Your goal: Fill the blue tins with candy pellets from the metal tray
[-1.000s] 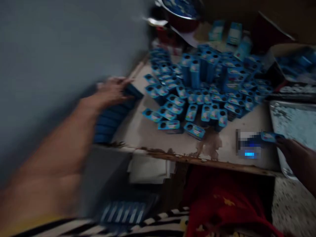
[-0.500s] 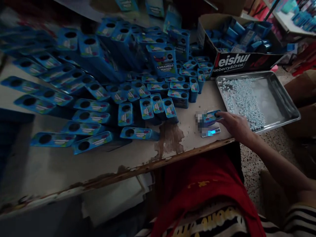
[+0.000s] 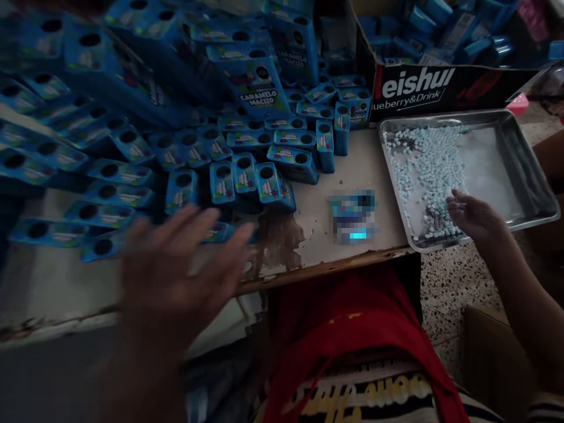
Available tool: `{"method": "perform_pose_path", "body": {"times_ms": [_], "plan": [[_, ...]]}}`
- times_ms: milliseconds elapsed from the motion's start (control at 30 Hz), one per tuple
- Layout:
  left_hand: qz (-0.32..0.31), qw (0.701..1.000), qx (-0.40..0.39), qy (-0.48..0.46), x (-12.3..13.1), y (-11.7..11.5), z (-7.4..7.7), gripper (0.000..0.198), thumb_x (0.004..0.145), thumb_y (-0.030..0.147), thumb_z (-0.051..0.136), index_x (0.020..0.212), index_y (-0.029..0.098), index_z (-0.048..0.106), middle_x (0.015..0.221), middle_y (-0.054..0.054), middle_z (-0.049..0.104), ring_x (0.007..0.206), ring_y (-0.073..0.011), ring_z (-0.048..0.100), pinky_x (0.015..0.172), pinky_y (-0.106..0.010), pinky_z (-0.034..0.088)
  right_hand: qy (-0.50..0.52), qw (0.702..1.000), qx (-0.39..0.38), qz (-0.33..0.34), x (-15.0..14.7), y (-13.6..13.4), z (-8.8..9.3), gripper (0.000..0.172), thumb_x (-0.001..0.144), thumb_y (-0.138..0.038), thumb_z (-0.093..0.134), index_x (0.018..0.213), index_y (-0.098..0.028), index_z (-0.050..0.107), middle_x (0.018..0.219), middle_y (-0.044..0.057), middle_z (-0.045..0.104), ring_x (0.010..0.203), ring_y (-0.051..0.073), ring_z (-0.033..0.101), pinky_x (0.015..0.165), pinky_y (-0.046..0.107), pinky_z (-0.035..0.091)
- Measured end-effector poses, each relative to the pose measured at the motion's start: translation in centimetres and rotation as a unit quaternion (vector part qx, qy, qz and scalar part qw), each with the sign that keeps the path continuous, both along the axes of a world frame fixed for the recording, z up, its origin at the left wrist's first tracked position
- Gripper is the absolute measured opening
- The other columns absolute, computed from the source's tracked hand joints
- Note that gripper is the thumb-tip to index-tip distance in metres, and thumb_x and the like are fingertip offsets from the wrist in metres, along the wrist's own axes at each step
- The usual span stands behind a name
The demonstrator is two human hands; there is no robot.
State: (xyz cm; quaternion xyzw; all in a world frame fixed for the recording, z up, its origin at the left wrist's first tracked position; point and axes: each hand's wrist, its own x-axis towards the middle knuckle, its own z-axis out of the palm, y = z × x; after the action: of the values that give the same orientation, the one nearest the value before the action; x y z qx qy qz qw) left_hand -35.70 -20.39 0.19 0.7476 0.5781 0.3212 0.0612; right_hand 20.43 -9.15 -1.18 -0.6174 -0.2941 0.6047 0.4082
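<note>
My left hand (image 3: 180,270), blurred by motion, is raised over the table's front edge with its fingers spread and nothing in them. Behind it stands a blue candy box (image 3: 181,191) with a round hole in its top. My right hand (image 3: 478,220) is over the metal tray (image 3: 506,129), its fingers drawn together above the small pale blue candies (image 3: 434,170); whether it holds any is hidden. Between the hands, a blue box (image 3: 350,204) rests on a small scale (image 3: 358,235) with a lit display. Both are partly pixelated.
Many more blue boxes (image 3: 259,88) crowd the back and left of the table. A black carton (image 3: 440,91) full of blue containers stands behind the tray. The wooden table edge (image 3: 308,271) is worn, with peeling patches.
My right hand has left the blue box at the scale and moved right over the candies. My left hand has come into view at the left. The view has shifted.
</note>
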Motion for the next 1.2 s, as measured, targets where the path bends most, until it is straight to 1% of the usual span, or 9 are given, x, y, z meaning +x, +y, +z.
{"method": "perform_pose_path", "body": {"times_ms": [100,200,267,333,433,533,767,1000,1200], "plan": [[-0.07,0.991,0.031,0.107,4.0,1.3,-2.3,0.073,0.098,0.024,0.081,0.16,0.053,0.057,0.162,-0.002,0.065,0.155,-0.0364,0.061,0.139,-0.072,0.039,0.048,0.999,-0.02,-0.017,-1.9,1.0,0.3,0.022,0.083,-0.014,0.08,0.093,-0.023,0.062,0.088,0.0,0.06,0.068,0.011,0.052,0.055,0.017,0.048],[-0.066,0.996,0.004,0.055,7.7,2.8,-3.9,0.067,0.102,0.026,0.077,0.163,0.04,0.054,0.156,-0.01,0.069,0.15,-0.0343,0.066,0.133,-0.062,0.051,0.036,0.999,-0.009,0.024,-3.7,2.2,1.0,0.018,0.086,-0.014,0.082,0.095,-0.021,0.069,0.085,0.001,0.063,0.065,0.01,0.05,0.049,0.017,0.043],[-0.042,0.999,-0.034,-0.008,9.3,3.3,-4.7,0.069,0.101,0.034,0.08,0.164,0.035,0.052,0.152,-0.011,0.072,0.144,-0.0336,0.07,0.127,-0.056,0.058,0.014,0.997,0.001,0.073,-5.0,2.7,1.7,0.014,0.091,-0.023,0.085,0.095,-0.02,0.072,0.081,0.001,0.061,0.059,0.008,0.044,0.043,0.018,0.035],[-0.028,0.995,-0.069,-0.062,10.2,3.5,-5.3,0.072,0.1,0.037,0.081,0.165,0.032,0.05,0.15,-0.011,0.073,0.141,-0.0325,0.072,0.124,-0.052,0.061,-0.013,0.992,0.024,0.126,-6.6,2.9,2.5,0.022,0.093,-0.032,0.09,0.093,-0.019,0.071,0.076,0.0,0.06,0.056,0.007,0.042,0.042,0.019,0.031],[-0.024,0.986,-0.104,-0.125,10.6,3.4,-5.9,0.071,0.101,0.037,0.08,0.165,0.031,0.049,0.149,-0.011,0.074,0.14,-0.0306,0.073,0.124,-0.05,0.06,-0.036,0.978,0.066,0.195,-9.4,3.1,4.0,0.032,0.091,-0.04,0.096,0.09,-0.02,0.071,0.072,-0.001,0.061,0.056,0.008,0.046,0.046,0.021,0.034],[-0.016,0.976,-0.127,-0.178,10.4,3.4,-6.4,0.068,0.102,0.039,0.08,0.163,0.031,0.052,0.147,-0.011,0.075,0.137,-0.0294,0.075,0.122,-0.049,0.061,-0.037,0.959,0.093,0.265,-12.2,3.2,6.0,0.032,0.091,-0.042,0.096,0.094,-0.02,0.073,0.072,-0.002,0.061,0.058,0.009,0.047,0.049,0.022,0.036],[-0.003,0.966,-0.153,-0.21,9.0,3.8,-7.0,0.062,0.102,0.039,0.079,0.16,0.033,0.058,0.148,-0.01,0.075,0.139,-0.0287,0.073,0.125,-0.049,0.057,-0.073,0.918,0.105,0.375,-16.6,2.9,10.3,0.027,0.096,-0.041,0.092,0.105,-0.02,0.076,0.074,-0.002,0.061,0.064,0.01,0.053,0.053,0.023,0.038],[-0.017,0.96,-0.146,-0.24,8.5,4.0,-6.9,0.06,0.101,0.039,0.08,0.157,0.034,0.061,0.145,-0.009,0.076,0.137,-0.0287,0.074,0.123,-0.049,0.06,-0.141,0.904,0.122,0.386,-18.1,2.4,10.8,0.025,0.098,-0.041,0.088,0.101,-0.02,0.076,0.071,-0.001,0.063,0.061,0.01,0.05,0.052,0.025,0.035],[-0.042,0.953,-0.143,-0.265,9.9,4.6,-5.4,0.055,0.102,0.04,0.078,0.155,0.032,0.063,0.146,-0.009,0.076,0.138,-0.0291,0.074,0.125,-0.05,0.059,-0.177,0.892,0.149,0.388,-18.7,2.1,10.1,0.023,0.099,-0.042,0.083,0.103,-0.02,0.079,0.07,-0.002,0.063,0.062,0.011,0.051,0.055,0.027,0.034]]}}
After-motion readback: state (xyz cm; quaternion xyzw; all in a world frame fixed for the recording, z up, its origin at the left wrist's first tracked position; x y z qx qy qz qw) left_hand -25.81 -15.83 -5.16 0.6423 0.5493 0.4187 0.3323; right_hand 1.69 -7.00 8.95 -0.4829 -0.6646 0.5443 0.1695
